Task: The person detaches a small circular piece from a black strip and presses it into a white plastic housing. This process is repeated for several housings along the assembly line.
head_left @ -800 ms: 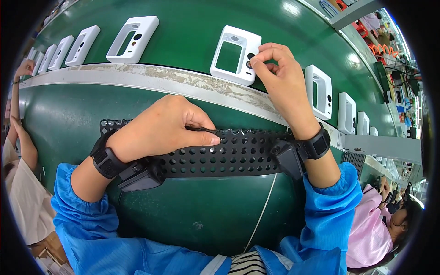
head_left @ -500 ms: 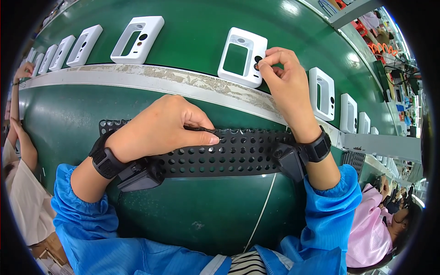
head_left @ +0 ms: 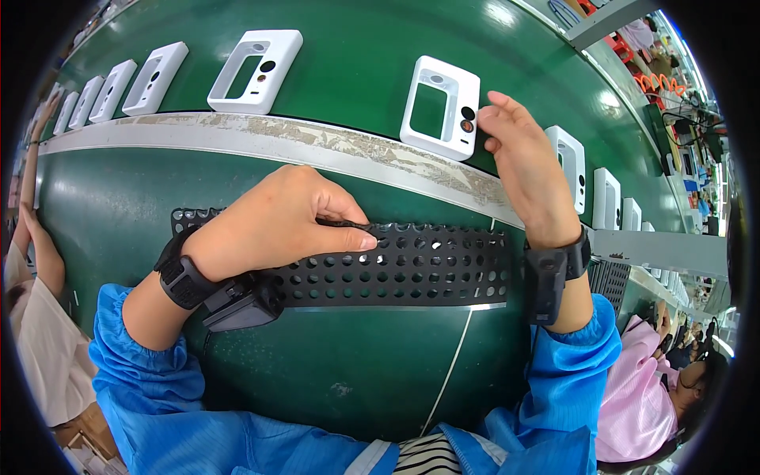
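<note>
head view: left hand (head_left: 281, 215) pinches the black perforated strip (head_left: 396, 267); right hand (head_left: 529, 162), fingers loosely parted, hangs just beside the white housing (head_left: 465, 93) on the green worktop (head_left: 356, 71). a light touch and steady strip should serve best.

A person in pink (head_left: 629, 400) is at lower right, an orange coiled hose (head_left: 663, 84) at upper right, a pale-clad person (head_left: 47, 348) at left.

The left hand (head_left: 277, 218) conceals part of the perforated black strip (head_left: 390, 269). The right hand (head_left: 522, 162) partly covers a white frame (head_left: 579, 162). Distant items (head_left: 693, 190) at right are indistinct.
</note>
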The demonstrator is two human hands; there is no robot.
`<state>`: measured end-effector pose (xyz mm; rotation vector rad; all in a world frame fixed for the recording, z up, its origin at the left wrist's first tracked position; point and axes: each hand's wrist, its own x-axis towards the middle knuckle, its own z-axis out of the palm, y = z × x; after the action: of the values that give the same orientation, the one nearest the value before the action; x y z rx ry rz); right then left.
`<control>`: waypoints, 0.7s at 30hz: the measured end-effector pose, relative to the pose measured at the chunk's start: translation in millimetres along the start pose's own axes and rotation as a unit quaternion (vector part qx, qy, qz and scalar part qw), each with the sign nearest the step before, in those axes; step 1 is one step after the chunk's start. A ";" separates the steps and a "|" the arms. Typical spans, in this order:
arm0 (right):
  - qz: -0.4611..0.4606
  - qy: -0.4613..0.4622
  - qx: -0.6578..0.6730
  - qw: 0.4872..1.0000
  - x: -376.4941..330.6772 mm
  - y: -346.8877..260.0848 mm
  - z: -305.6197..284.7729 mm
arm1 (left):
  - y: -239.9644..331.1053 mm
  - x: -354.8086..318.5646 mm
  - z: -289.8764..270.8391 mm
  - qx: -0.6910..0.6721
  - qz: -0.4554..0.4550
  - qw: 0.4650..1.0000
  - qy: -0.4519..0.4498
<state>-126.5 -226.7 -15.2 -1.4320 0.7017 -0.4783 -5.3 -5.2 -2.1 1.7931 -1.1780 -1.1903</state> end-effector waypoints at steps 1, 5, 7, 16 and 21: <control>0.003 0.010 0.043 0.999 -0.3 -2.6 -2.3 | 1.3 -0.3 -0.1 0.003 -0.002 1.000 0.001; -0.065 -0.033 0.011 0.997 -14.4 -16.4 -1.0 | 4.4 0.6 0.9 0.009 -0.002 1.000 0.001; -0.102 -0.059 -0.026 0.993 -28.6 -28.2 7.1 | 4.6 0.2 1.0 0.012 -0.001 1.000 0.001; -0.142 -0.336 -0.323 0.873 -57.5 -13.9 26.5 | 5.2 -0.4 2.2 -0.005 -0.003 1.000 0.001; -0.105 -0.357 -0.324 0.870 -54.2 -12.0 27.1 | 2.2 -3.2 4.2 0.009 0.039 0.999 0.020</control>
<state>-145.3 -171.3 4.7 -2.1576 0.0790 0.1779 -10.4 -3.2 -0.7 1.7589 -1.2280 -1.0971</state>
